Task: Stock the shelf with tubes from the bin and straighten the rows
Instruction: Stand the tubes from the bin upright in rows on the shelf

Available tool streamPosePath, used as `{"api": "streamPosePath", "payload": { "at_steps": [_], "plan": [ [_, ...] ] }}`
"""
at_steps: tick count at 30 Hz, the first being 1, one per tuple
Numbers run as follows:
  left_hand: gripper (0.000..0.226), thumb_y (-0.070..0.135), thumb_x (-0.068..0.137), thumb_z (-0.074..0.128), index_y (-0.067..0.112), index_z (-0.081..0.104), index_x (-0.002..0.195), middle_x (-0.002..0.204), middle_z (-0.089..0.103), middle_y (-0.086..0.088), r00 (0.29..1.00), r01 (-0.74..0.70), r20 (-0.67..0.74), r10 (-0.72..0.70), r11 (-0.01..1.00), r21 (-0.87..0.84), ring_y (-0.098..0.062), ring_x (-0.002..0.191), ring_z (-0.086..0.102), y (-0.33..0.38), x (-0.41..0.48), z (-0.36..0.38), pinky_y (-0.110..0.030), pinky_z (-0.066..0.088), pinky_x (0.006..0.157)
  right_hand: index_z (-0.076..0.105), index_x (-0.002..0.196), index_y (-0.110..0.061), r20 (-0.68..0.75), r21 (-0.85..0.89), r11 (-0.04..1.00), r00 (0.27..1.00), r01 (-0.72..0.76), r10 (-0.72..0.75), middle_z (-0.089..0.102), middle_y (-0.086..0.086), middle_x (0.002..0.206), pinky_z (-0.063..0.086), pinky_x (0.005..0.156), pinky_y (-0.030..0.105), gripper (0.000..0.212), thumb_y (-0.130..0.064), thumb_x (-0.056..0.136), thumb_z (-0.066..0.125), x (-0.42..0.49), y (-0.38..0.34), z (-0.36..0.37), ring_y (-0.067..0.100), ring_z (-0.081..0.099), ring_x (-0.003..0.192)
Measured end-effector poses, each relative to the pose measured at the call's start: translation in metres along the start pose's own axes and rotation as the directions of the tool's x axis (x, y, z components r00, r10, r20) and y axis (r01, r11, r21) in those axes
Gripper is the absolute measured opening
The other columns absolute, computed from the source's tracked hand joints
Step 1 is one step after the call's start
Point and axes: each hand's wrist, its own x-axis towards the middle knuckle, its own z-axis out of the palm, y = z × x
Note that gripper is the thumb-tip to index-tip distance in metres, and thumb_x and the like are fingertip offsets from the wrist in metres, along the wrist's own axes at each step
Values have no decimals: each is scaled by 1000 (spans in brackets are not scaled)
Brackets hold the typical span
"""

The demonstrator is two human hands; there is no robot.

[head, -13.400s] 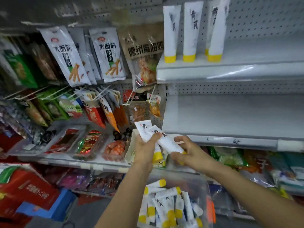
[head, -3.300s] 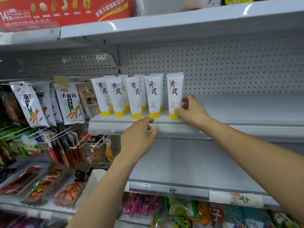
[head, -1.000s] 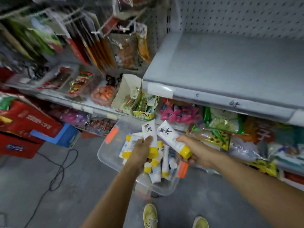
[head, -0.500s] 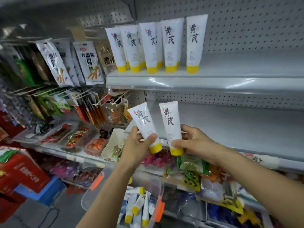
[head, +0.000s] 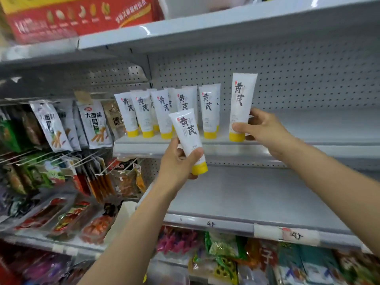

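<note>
Several white tubes with yellow caps point(head: 209, 112) stand cap-down in a row at the left end of the grey shelf point(head: 308, 145). My right hand point(head: 261, 130) grips another such tube point(head: 241, 103) upright, its cap at the shelf's front edge, just right of the row. My left hand point(head: 178, 161) holds a second tube point(head: 188, 136), tilted slightly, in front of and below the row. The bin is out of view.
An empty grey shelf point(head: 257, 198) lies below the tube shelf, with handwritten price tags point(head: 292, 236) on its edge. Snack packets point(head: 92, 124) hang on pegs to the left. A red carton point(head: 82, 15) sits on the top shelf. Bagged goods point(head: 226, 249) fill the bottom.
Both hands have risen with their tubes. The right one has moved up and right to the tube shelf's front edge; the left tube trails lower. My view has tilted upward, leaving the bin behind.
</note>
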Motion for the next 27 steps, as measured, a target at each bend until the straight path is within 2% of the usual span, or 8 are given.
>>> {"api": "streamPosePath", "payload": {
  "at_steps": [2, 5, 9, 13, 17, 21, 25, 27],
  "plan": [
    [37, 24, 89, 68, 23, 50, 122, 103, 69, -6, 1000, -5, 0, 5, 1000, 3, -22, 88, 69, 2, 13, 5, -40, 61, 59, 62, 111, -24, -51, -61, 998, 999, -17, 14, 68, 9, 108, 49, 76, 31, 32, -13, 83, 73, 23, 2, -5, 21, 61, 88],
    [38, 25, 88, 69, 24, 51, 121, 103, 69, -10, 1000, -1, -6, 1, 1000, 3, -25, 87, 68, 1, 28, 11, -37, 59, 56, 61, 114, -19, -69, -143, 988, 997, -55, 45, 67, 12, 108, 50, 78, 34, 36, -12, 81, 74, 56, 13, -4, 22, 61, 88],
    [36, 25, 88, 69, 23, 51, 118, 100, 69, -9, 1000, 0, 1, 0, 1000, -12, -27, 87, 68, -2, 40, 15, -41, 60, 58, 59, 120, -9, -97, -269, 957, 992, -106, 82, 63, 7, 105, 50, 82, 34, 44, -10, 79, 75, 87, 30, 1, 22, 60, 90],
    [36, 25, 88, 70, 24, 52, 119, 99, 69, -7, 1000, -15, 0, 15, 1000, -16, -24, 87, 68, -4, 50, 16, -41, 61, 58, 57, 123, -10, -102, -271, 956, 991, -115, 90, 62, 7, 109, 48, 78, 31, 45, -10, 81, 74, 104, 38, 3, 22, 60, 90],
    [34, 26, 87, 70, 25, 52, 116, 101, 69, -8, 1000, -20, -15, 20, 1000, -19, -24, 88, 68, -5, 58, 14, -40, 61, 57, 55, 127, -12, -78, -310, 943, 992, -119, 100, 64, 9, 118, 51, 96, 41, 48, -13, 82, 73, 117, 41, 2, 27, 63, 102],
    [32, 26, 87, 70, 24, 52, 114, 100, 69, -9, 999, -33, -22, 33, 999, -20, -25, 85, 68, -6, 62, 13, -38, 60, 56, 55, 129, -11, -78, -332, 935, 992, -120, 100, 63, 9, 116, 46, 86, 31, 48, -13, 85, 71, 120, 42, 1, 24, 61, 97],
    [33, 27, 87, 71, 24, 52, 114, 99, 69, -9, 999, -36, -21, 35, 999, -14, -24, 85, 68, -6, 63, 13, -42, 61, 57, 56, 127, -10, -92, -316, 941, 991, -121, 96, 64, 12, 118, 46, 84, 30, 46, -13, 84, 72, 121, 43, 2, 24, 61, 95],
    [33, 27, 87, 71, 23, 52, 114, 100, 69, -9, 999, -33, -22, 33, 999, -17, -24, 85, 68, -6, 63, 12, -42, 61, 57, 52, 129, -9, -87, -329, 932, 988, -153, 132, 63, 12, 121, 48, 86, 32, 52, -16, 83, 74, 120, 44, 1, 25, 62, 97]
  ]
}}
